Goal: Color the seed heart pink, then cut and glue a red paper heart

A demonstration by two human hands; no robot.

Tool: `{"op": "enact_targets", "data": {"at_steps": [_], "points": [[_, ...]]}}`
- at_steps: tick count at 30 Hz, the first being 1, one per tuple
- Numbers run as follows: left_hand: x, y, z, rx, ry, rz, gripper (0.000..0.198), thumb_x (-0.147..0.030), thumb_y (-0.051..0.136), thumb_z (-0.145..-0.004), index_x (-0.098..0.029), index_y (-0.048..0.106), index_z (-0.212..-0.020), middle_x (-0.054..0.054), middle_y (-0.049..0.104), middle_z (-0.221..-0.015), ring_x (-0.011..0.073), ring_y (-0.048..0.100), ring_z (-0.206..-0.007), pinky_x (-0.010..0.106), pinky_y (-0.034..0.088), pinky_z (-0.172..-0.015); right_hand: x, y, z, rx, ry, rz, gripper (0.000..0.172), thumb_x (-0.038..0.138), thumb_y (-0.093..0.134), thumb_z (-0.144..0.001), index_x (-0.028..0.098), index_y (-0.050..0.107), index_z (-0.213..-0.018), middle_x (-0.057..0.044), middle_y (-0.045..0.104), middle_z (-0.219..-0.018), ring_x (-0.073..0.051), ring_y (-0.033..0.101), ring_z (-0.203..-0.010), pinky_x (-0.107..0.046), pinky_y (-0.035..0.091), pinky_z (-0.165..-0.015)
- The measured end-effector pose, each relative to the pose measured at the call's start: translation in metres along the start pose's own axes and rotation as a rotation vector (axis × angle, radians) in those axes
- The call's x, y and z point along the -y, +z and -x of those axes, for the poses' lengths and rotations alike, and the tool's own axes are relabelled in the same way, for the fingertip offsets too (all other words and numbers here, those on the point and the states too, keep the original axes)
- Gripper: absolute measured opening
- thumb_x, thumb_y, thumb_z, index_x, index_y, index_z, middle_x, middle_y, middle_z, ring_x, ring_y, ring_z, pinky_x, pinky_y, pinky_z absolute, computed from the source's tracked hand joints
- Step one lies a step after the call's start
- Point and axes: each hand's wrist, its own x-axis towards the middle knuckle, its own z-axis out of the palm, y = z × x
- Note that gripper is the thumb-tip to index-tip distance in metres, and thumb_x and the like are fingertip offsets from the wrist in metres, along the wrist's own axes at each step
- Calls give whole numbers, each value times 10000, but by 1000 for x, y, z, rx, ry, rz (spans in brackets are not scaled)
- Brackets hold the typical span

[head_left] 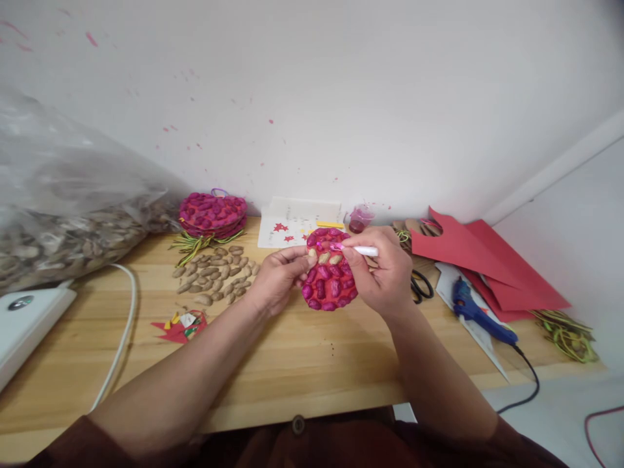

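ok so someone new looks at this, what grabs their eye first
Probably the bright magenta disc studded with peanuts at the centre, gripped by the left hand while the right hand holds a white-handled brush to it. After that, the red sheets on the right, with the blue glue gun lying in front, and the bulky plastic bag at far left.

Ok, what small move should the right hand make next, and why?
Probably bring the brush in the right hand onto the pale peanuts: they look unpainted, unlike the magenta peanuts near them, and the pink brush tip is close by.
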Motion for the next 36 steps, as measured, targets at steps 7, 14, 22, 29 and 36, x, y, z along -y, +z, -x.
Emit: {"op": "enact_targets", "data": {"at_steps": [7,14,22,29,36], "points": [[0,1,0,21,-21,3,475,-344,1026,-438,-132,809,-804,-5,642,-599,46,473,-470,169,311,-438,-1,1,1,-28,9,-2,91,169,687,-926,238,714,-980,-30,737,-907,-200,653,-878,-407,517,-840],[-1,0,-2,23,-21,32,478,-337,1026,-439,-141,818,-823,-10,651,-614,43,463,-467,174,289,-435,-1,0,2,-1,10,-22,93,172,695,-920,241,713,-979,-35,729,-891,-213,645,-883,-427,515,-840],[1,0,-2,29,-27,23,492,-335,1030,-432,-134,817,-827,-7,655,-612,43,471,-471,172,292,-440,-2,0,2,-5,13,-40,106,166,701,-915,242,719,-987,-33,728,-907,-213,648,-897,-424,518,-852],[0,0,-1,20,-27,23,469,-329,1016,-455,-129,809,-826,-8,648,-612,41,463,-468,173,289,-437,0,0,2,-16,9,-22,100,167,698,-916,239,720,-981,-35,734,-897,-211,644,-893,-423,516,-851],[1,0,-1,28,-22,8,477,-346,1025,-432,-139,808,-803,-13,641,-597,37,463,-468,169,294,-438,-1,-1,1,-14,6,-3,90,177,699,-915,241,724,-974,-40,732,-892,-218,647,-888,-432,516,-853]]}}
